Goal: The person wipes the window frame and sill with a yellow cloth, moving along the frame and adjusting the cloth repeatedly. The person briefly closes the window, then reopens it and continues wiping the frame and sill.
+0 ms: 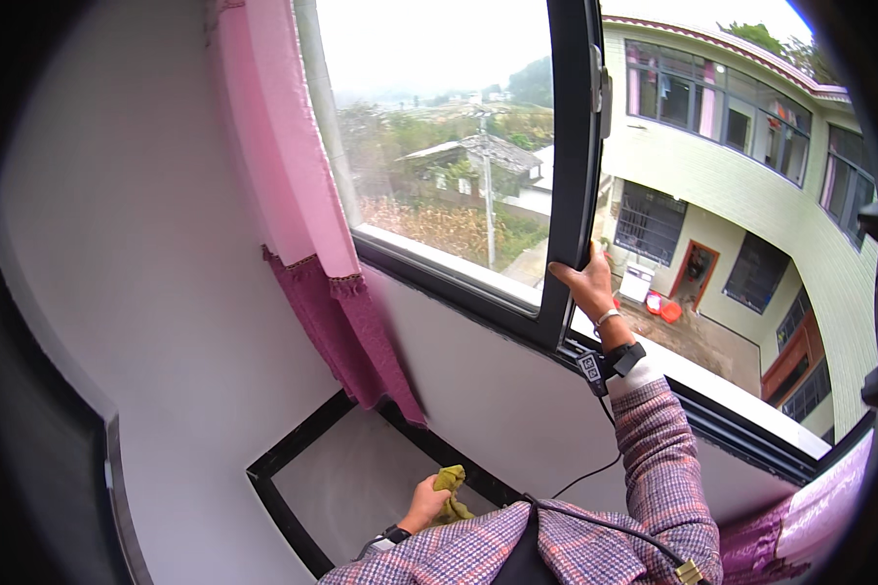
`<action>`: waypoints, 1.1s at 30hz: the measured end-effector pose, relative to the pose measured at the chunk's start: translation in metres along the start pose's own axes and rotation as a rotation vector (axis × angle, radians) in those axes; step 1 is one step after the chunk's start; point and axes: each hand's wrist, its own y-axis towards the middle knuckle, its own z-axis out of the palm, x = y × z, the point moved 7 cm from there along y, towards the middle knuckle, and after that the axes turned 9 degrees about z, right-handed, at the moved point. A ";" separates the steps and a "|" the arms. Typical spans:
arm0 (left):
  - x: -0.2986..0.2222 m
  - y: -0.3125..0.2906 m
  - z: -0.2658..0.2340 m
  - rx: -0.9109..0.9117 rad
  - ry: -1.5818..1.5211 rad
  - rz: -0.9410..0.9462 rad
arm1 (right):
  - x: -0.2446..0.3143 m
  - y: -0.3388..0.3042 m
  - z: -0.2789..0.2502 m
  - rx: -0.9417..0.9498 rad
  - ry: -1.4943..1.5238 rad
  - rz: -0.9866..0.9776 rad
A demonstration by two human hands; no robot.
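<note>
My right hand (pixel 589 289) grips the upright dark edge of a sliding window sash (pixel 563 195), low down near its bottom corner. The thumb lies on the room-side face, and the fingers wrap round the edge, partly hidden. Lower down, close to my body, my left hand (pixel 424 504) is closed on a crumpled yellow-green cloth (pixel 450 482). Part of the cloth hangs below the fingers. A small dark device with a cable (pixel 590 371) is at my right wrist, over the window track (pixel 722 414).
To the right of the sash the window stands open onto a courtyard and a pale building (pixel 751 205). A pink and purple curtain (pixel 298 175) hangs at the left, another curtain (pixel 800 512) at the lower right. Dark skirting (pixel 288 448) edges the floor corner.
</note>
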 end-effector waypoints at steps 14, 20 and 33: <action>0.006 -0.026 -0.013 -0.161 0.037 -0.093 | -0.009 -0.037 -0.118 0.068 0.089 0.038; -0.011 0.015 0.007 -0.003 0.050 -0.020 | -0.014 -0.081 -0.232 0.035 0.021 0.075; -0.027 0.071 0.049 0.326 0.075 -0.041 | -0.042 -0.277 -0.509 -0.992 -0.293 0.039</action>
